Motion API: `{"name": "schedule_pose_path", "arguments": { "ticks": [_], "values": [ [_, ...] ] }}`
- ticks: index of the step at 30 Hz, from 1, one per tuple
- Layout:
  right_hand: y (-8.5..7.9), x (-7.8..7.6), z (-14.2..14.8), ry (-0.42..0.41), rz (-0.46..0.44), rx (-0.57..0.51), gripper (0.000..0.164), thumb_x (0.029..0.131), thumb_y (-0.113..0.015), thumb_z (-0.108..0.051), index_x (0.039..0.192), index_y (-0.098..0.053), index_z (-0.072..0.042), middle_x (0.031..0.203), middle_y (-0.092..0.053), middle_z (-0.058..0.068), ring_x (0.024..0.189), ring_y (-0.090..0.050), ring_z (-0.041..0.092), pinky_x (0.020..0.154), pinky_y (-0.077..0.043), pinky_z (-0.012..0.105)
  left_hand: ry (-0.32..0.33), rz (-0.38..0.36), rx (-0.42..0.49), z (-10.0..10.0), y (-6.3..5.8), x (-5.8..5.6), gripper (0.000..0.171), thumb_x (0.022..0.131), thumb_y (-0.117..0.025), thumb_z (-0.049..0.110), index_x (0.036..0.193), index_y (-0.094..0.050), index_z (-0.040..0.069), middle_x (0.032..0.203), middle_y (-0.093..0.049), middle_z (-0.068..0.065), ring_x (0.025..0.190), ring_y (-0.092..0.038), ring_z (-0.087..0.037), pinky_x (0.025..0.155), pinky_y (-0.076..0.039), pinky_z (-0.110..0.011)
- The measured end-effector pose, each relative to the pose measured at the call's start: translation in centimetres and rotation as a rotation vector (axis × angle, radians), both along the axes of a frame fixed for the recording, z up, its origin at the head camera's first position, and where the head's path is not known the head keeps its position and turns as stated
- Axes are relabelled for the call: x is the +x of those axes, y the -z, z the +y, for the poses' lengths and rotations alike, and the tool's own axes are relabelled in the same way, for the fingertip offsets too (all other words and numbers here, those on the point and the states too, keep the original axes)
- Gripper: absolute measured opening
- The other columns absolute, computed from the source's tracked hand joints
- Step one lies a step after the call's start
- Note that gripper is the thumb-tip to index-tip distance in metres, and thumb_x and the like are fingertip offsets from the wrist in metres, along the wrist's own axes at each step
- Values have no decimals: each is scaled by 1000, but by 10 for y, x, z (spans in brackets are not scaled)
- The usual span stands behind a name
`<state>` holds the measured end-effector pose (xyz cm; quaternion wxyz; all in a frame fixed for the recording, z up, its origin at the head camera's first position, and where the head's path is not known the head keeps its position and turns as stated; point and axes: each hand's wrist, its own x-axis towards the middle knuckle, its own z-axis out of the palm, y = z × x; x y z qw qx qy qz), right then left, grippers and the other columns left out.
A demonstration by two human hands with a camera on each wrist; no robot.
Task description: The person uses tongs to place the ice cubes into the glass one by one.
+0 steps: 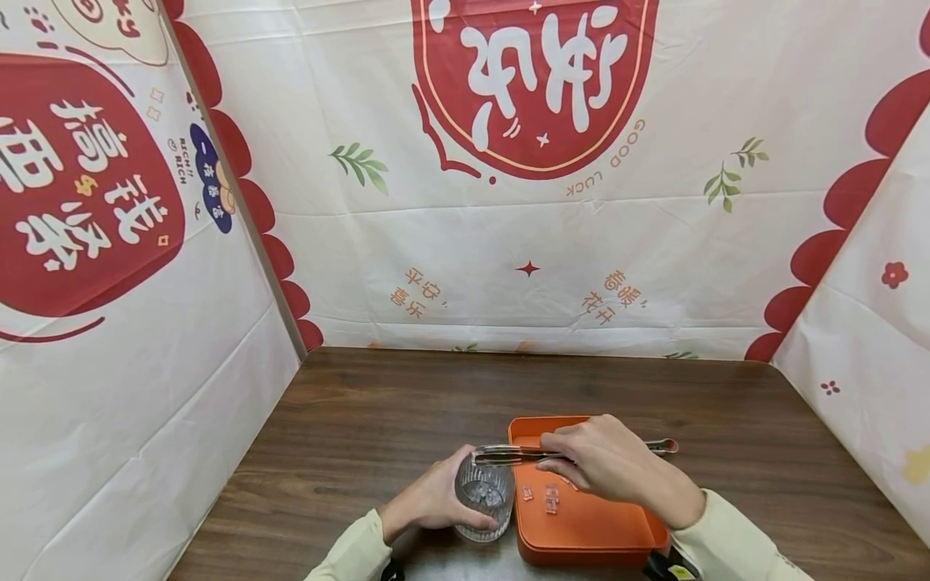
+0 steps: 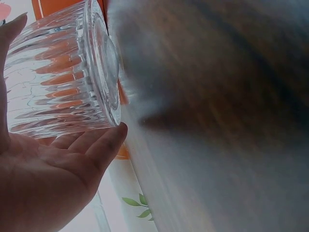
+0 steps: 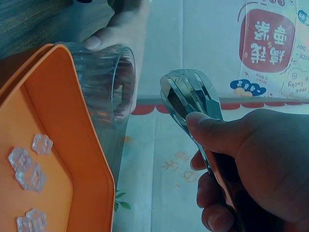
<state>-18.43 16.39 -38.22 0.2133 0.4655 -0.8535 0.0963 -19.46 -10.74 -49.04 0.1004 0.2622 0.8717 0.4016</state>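
Observation:
My left hand (image 1: 436, 494) grips a ribbed clear glass (image 1: 483, 520), thumb on the near side. Several small clear pieces lie inside it. In the left wrist view, the fingers curve below the tilted-looking glass (image 2: 58, 77). My right hand (image 1: 610, 461) holds metal tongs (image 1: 508, 456), whose tips reach over the glass's rim from the right. Thumb and fingers wrap the tongs (image 3: 190, 94) in the right wrist view; whether anything sits between the tips I cannot tell. Beneath the right hand is an orange tray (image 1: 588, 528) with several clear ice-like pieces (image 1: 551, 499).
The glass stands close against the tray's left side. Both are near the front of a dark wooden table (image 1: 349, 452). Printed white cloth walls (image 1: 465, 234) rise behind the table and at its left and right.

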Motion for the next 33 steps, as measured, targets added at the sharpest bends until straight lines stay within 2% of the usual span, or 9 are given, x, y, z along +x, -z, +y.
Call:
{"name": "schedule_pose_path", "arguments": {
  "ticks": [6,15,25,33],
  "values": [
    [3,0,-3,-25,-20,-10,33,85,-68,-32,69,-40,-25,59,-24,-20,46,-21,-5,44,-14,15,7,-6,10,0,0,0,80,58,-82,56,124,-41,33,103,-61,8,90,-58,-8,78,-45,-24],
    [9,-2,1,47,-44,41,30,86,-66,-36,69,-42,-27,58,-26,-22,45,-24,-4,44,-17,17,1,23,-3,0,1,0,83,57,-83,55,125,-42,30,105,-61,6,92,-58,-8,79,-45,-24],
    [11,-3,1,43,-53,48,31,85,-66,-35,69,-41,-27,58,-25,-21,45,-23,-4,43,-15,17,18,68,19,0,1,-2,84,58,-83,54,127,-42,26,109,-62,0,94,-59,-10,80,-46,-24],
    [13,-4,0,45,-54,51,31,86,-66,-36,69,-42,-27,58,-26,-21,46,-24,-4,43,-16,17,12,65,12,0,2,-2,85,58,-83,54,127,-42,27,109,-62,0,95,-58,-11,82,-46,-25]
  ]
}}
